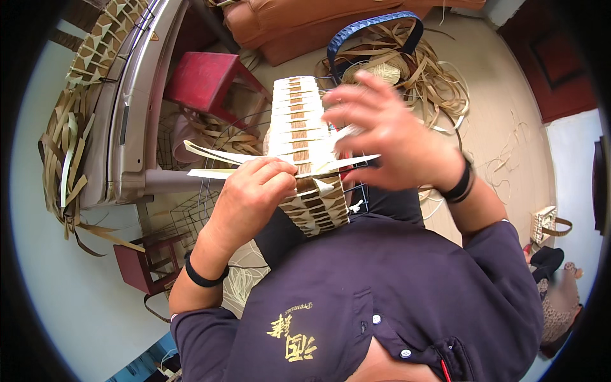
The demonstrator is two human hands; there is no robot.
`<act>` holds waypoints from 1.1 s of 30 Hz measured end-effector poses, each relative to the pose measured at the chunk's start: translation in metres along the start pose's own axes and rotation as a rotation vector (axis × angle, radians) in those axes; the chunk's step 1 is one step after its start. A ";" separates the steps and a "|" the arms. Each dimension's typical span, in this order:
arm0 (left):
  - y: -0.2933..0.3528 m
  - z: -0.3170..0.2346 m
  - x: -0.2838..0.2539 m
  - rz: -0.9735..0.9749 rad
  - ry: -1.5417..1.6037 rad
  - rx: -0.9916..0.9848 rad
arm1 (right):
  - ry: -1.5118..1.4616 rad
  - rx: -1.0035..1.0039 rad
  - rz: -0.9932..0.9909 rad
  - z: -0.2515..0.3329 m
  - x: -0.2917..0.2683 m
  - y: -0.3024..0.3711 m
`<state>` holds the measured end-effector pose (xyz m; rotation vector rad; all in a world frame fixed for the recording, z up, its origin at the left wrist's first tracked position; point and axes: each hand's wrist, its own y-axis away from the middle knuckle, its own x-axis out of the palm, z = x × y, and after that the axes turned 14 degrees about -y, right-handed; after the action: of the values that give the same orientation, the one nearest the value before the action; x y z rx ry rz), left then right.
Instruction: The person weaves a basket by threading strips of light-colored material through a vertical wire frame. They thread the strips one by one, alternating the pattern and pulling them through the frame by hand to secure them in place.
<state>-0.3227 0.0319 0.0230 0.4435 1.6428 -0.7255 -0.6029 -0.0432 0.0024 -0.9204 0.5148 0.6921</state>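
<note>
A woven basket (pixel 316 204) of cream and brown strips rests on my lap, its long cream side with a brown centre line (pixel 299 121) facing up. My left hand (pixel 254 194) is closed at the near left corner, fingertips pinching a pale flat strip (pixel 219 155) against the weave. Loose strip ends stick out left of that hand. Another pale strip (pixel 353 163) points out to the right across the near edge. Over the basket's right side, my right hand (pixel 394 137) is blurred by motion with its fingers apart. A whitish blur beside its fingers is too smeared to name.
A blue strap handle (pixel 375 22) stands by a heap of tan strips (pixel 433 70) on the far floor. Red stools (pixel 202 79) and wire frames stand at left beside a large grey machine (pixel 130 108). An orange sofa (pixel 286 28) is behind. Another person (pixel 563 299) is at lower right.
</note>
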 end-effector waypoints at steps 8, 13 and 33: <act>0.001 -0.002 -0.001 -0.020 0.025 -0.029 | 0.078 0.141 0.031 -0.051 -0.073 0.044; 0.002 -0.002 0.000 -0.009 0.030 -0.046 | 0.214 0.207 -0.027 -0.036 -0.069 0.041; 0.032 0.001 0.003 -0.358 0.209 -0.359 | -0.143 0.076 -0.217 0.010 0.051 0.039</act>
<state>-0.3019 0.0547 0.0128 -0.0378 2.0311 -0.6392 -0.5962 -0.0023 -0.0476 -0.8345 0.3073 0.5331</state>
